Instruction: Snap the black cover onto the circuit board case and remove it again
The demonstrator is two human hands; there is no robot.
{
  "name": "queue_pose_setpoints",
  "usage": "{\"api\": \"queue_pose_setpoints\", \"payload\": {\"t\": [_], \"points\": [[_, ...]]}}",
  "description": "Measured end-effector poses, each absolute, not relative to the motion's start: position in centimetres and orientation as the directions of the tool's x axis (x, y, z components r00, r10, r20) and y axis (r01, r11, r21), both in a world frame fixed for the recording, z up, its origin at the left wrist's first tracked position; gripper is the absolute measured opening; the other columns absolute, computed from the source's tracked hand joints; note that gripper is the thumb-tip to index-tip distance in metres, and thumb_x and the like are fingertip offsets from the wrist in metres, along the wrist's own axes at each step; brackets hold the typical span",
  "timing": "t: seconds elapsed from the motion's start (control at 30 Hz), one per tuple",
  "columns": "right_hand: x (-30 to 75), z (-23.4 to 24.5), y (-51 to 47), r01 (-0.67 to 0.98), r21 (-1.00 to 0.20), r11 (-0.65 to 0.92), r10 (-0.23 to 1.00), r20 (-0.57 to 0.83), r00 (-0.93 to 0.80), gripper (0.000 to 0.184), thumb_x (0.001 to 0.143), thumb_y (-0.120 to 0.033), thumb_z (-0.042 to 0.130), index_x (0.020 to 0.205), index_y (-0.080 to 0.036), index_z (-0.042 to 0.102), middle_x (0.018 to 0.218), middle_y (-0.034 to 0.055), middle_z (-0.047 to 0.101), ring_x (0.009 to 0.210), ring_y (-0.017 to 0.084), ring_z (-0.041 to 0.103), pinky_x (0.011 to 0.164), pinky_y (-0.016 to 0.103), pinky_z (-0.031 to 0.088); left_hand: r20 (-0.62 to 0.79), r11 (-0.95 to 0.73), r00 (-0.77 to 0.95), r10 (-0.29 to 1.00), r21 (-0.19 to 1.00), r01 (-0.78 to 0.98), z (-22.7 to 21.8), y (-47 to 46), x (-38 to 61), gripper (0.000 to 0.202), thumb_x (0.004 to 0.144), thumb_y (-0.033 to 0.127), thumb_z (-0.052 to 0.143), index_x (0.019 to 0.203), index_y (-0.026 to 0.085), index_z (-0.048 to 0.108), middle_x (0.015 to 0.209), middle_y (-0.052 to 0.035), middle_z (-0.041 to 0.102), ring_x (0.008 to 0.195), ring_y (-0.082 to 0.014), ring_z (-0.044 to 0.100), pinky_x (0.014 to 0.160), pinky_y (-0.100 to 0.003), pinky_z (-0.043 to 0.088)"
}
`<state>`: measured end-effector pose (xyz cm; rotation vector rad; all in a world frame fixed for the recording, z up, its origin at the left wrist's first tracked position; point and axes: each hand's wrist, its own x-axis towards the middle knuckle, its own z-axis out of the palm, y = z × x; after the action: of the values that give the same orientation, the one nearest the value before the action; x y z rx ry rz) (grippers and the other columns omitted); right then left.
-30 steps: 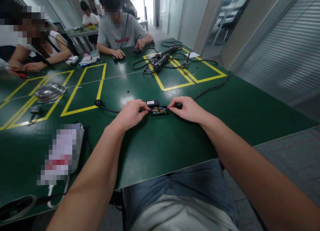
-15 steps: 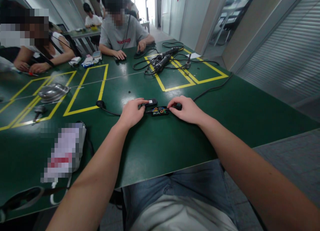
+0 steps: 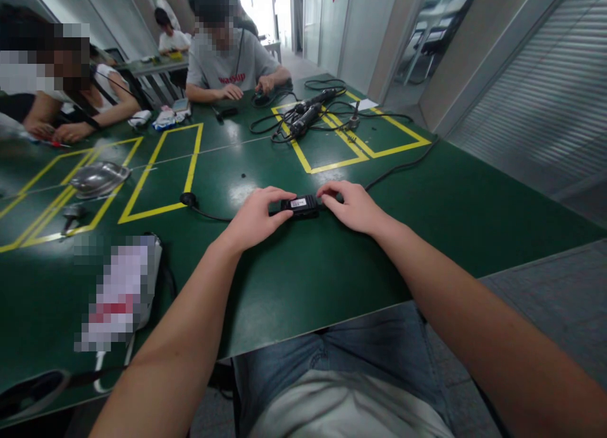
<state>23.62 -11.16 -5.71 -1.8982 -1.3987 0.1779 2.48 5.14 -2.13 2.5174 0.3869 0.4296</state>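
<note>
A black plastic cover (image 3: 298, 203) with a white label lies over the lower half of a small black electronics case (image 3: 310, 215). My left hand (image 3: 258, 217) grips the cover's left end, thumb on the near side and fingers on the far side. At the other end, my right hand (image 3: 351, 204) has its thumb and fingers curled in at the edge of the case, where the cable comes out. The cover hides the circuit board inside. A black cable (image 3: 403, 167) runs off to the right, and another cable with a round black plug (image 3: 188, 199) extends left.
Black handheld tools (image 3: 306, 119) with tangled cords lie at the far right, near yellow tape outlines. A metal shell (image 3: 100, 176) sits at left. Nearer stands a blurred pale pack (image 3: 118, 292) with a white cord. Two people work across the green table (image 3: 474, 226).
My left hand has brought the labelled cover from behind the open case onto it, covering the board and coloured wires. My right hand has stayed at the right end.
</note>
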Motion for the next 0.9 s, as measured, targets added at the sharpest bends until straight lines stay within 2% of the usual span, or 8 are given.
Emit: {"api": "queue_pose_setpoints", "payload": {"t": [0.13,0.3,0.47,0.67,0.8,0.9], "points": [[23.42,-5.87,-10.97,0.776,-0.616,-0.137,0.864,0.309,0.397,0.025,0.104,-0.038,0.062,0.101,-0.024,0.082,0.098,0.0072,0.083,0.093,0.027,0.072,0.086,0.039,0.051,0.207,-0.85,0.929,0.305,0.5,0.167,-2.4,5.08,2.55,0.031,0.1,0.027,0.075,0.129,0.024,0.085,0.132,-0.0099,0.083,0.124,-0.0296,0.075,0.119,-0.052,0.054],[23.2,-6.04,-10.71,0.801,-0.576,-0.165,0.868,0.301,0.395,0.023,0.103,-0.044,0.068,0.101,-0.026,0.083,0.094,0.0066,0.081,0.093,0.028,0.07,0.088,0.042,0.048,0.202,-0.86,0.936,0.289,0.484,0.162,-2.41,4.96,2.73,0.034,0.101,0.028,0.074,0.133,0.024,0.084,0.136,-0.0105,0.082,0.125,-0.0298,0.075,0.12,-0.051,0.054],[22.91,-5.86,-10.53,0.768,-0.609,-0.199,0.855,0.276,0.44,0.018,0.097,-0.044,0.075,0.098,-0.028,0.083,0.09,0.0043,0.079,0.09,0.027,0.069,0.089,0.043,0.049,0.158,-0.848,0.938,0.31,0.492,0.198,-2.11,4.89,2.85,0.035,0.102,0.029,0.072,0.135,0.026,0.084,0.131,-0.0086,0.084,0.12,-0.0291,0.076,0.117,-0.049,0.055],[22.77,-5.53,-10.57,0.755,-0.637,-0.155,0.844,0.311,0.436,0.014,0.093,-0.04,0.078,0.096,-0.027,0.083,0.093,0.0056,0.081,0.095,0.029,0.071,0.094,0.047,0.052,0.191,-0.907,0.947,0.259,0.384,0.17,-2.02,4.69,2.99,0.035,0.1,0.029,0.076,0.134,0.024,0.084,0.134,-0.0114,0.084,0.124,-0.0325,0.074,0.118,-0.053,0.052],[22.84,-5.97,-10.48,0.761,-0.616,-0.203,0.844,0.284,0.455,0.017,0.097,-0.042,0.075,0.097,-0.027,0.083,0.095,0.0066,0.081,0.096,0.03,0.07,0.096,0.048,0.05,0.181,-0.883,0.942,0.284,0.432,0.183,-2.06,4.58,3.05,0.034,0.099,0.028,0.077,0.132,0.024,0.085,0.131,-0.0107,0.085,0.12,-0.0314,0.076,0.117,-0.051,0.054],[23.0,-6.35,-10.38,0.797,-0.563,-0.219,0.843,0.302,0.446,0.021,0.101,-0.043,0.07,0.097,-0.027,0.083,0.097,0.0077,0.082,0.097,0.03,0.069,0.093,0.046,0.049,0.153,-0.805,0.924,0.35,0.553,0.214,-2.51,4.74,3.17,0.033,0.099,0.029,0.077,0.131,0.025,0.083,0.126,-0.0091,0.085,0.114,-0.0292,0.077,0.112,-0.049,0.057]]}}
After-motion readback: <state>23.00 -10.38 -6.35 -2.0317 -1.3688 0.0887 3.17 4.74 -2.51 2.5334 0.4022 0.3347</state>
